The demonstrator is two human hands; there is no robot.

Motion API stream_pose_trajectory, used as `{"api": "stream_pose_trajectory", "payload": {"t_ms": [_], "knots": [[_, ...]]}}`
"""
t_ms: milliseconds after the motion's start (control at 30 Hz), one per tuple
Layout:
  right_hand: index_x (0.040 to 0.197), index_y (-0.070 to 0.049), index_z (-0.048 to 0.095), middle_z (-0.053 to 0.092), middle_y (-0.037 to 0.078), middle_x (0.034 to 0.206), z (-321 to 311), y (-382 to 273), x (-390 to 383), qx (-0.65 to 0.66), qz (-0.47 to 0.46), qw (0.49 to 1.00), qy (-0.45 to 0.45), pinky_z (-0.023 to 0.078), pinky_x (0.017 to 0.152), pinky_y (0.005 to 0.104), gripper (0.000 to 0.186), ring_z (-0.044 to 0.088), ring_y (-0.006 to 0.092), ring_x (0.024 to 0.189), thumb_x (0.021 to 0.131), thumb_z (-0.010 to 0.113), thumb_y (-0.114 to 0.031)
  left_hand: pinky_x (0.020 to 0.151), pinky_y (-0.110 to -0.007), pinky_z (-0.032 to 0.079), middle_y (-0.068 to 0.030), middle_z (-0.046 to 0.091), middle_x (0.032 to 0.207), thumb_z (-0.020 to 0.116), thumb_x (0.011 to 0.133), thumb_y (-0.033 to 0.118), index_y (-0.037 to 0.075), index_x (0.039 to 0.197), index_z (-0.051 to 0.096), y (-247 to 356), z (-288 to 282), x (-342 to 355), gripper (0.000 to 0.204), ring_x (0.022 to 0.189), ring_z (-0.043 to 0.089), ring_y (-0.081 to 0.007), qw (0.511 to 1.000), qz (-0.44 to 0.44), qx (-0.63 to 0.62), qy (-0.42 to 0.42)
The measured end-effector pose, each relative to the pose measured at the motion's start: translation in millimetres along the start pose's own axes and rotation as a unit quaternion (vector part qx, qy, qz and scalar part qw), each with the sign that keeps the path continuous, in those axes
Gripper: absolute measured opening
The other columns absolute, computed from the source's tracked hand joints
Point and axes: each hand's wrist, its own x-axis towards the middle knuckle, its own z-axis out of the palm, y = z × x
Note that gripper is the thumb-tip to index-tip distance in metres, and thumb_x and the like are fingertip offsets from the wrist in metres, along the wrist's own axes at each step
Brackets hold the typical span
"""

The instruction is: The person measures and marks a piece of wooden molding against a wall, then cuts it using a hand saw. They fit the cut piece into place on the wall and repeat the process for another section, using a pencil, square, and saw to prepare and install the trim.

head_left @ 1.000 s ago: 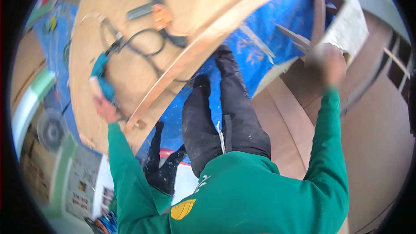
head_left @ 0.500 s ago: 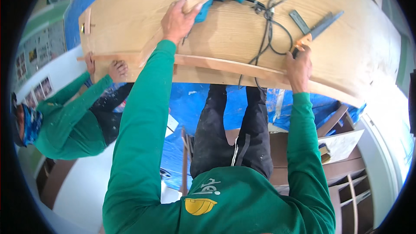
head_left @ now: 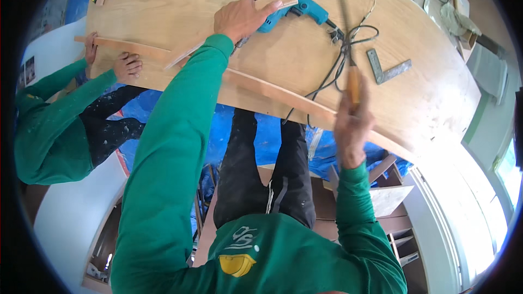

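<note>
My left hand is closed around a wooden strip, whose end sticks out past my fingers over a teal power drill. Another length of wood shows under my left forearm; whether it is the same strip is hidden. My right hand grips a handsaw by its orange handle. The saw's blade, blurred by motion, points away from me across the drill's black cord. Beyond my right hand lies a metal try square.
A long thin wooden batten runs along the near edge of the wooden panel. At the left, a co-worker's hands rest at that edge. Blue sheeting covers the floor; shelving pieces stand at the lower right.
My right hand has lifted the handsaw off the panel beside the square and swung it left and upright. My left hand keeps the strip. The whole view has shifted.
</note>
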Motion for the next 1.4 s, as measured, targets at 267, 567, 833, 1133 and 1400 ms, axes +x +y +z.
{"api": "stream_pose_trajectory", "payload": {"t_ms": [267, 567, 833, 1133, 1400], "knots": [[0.162, -0.015, 0.054, 0.061, 0.021, 0.07, 54.1, -21.2, 28.1, 0.032, -0.005, 0.993, -0.114, 0.049, 0.06, 0.0472, 0.059, 0.063, 0.0338, 0.059, 0.104, 0.065, -0.007, 0.091, -0.047, 0.061, -0.017, 0.082, 0.109, 0.054, 0.087, 0.094, 0.013, 0.14, 0.075, -0.9, 10.8, -7.5, 0.099, 0.109, 0.078, -0.0357, 0.999, 0.015, -0.003, 0.048], [0.161, -0.015, 0.055, 0.058, 0.019, 0.066, 68.2, -14.7, 35.4, 0.023, -0.016, 0.992, -0.124, 0.048, 0.057, 0.0469, 0.059, 0.06, 0.0341, 0.055, 0.103, 0.066, -0.008, 0.082, -0.046, 0.061, -0.0131, 0.083, 0.097, 0.058, 0.085, 0.094, 0.012, 0.132, 0.079, -1.4, 13.8, -6.3, 0.097, 0.098, 0.079, -0.0334, 0.998, 0.013, 0.018, 0.064], [0.161, -0.016, 0.055, 0.057, 0.017, 0.065, 65.8, -10.3, 34.7, 0.035, -0.032, 0.991, -0.126, 0.047, 0.057, 0.0458, 0.058, 0.06, 0.0323, 0.055, 0.104, 0.065, -0.007, 0.08, -0.046, 0.061, -0.0113, 0.082, 0.092, 0.06, 0.085, 0.091, 0.015, 0.131, 0.08, 7.6, 2.2, -10.4, 0.091, 0.094, 0.079, -0.0321, 0.999, 0.007, -0.005, 0.037], [0.161, -0.014, 0.055, 0.073, 0.025, 0.091, 45.0, -7.1, 11.0, 0.026, -0.045, 0.989, -0.138, 0.054, 0.066, 0.0459, 0.06, 0.071, 0.0392, 0.072, 0.103, 0.063, 0.0, 0.08, -0.046, 0.061, -0.0103, 0.081, 0.091, 0.061, 0.086, 0.091, 0.016, 0.13, 0.081, 2.2, 9.9, -10.1, 0.089, 0.095, 0.079, -0.0317, 0.998, 0.007, 0.005, 0.06], [0.161, -0.013, 0.054, 0.069, 0.024, 0.084, 79.6, -23.5, 54.5, -0.008, -0.025, 0.988, -0.152, 0.05, 0.061, 0.0492, 0.06, 0.067, 0.0388, 0.066, 0.103, 0.064, -0.002, 0.08, -0.046, 0.061, -0.0112, 0.081, 0.09, 0.062, 0.086, 0.089, 0.014, 0.127, 0.081, 11.5, 2.1, -8.9, 0.087, 0.093, 0.078, -0.0325, 0.999, -0.003, 0.018, 0.031]]}}
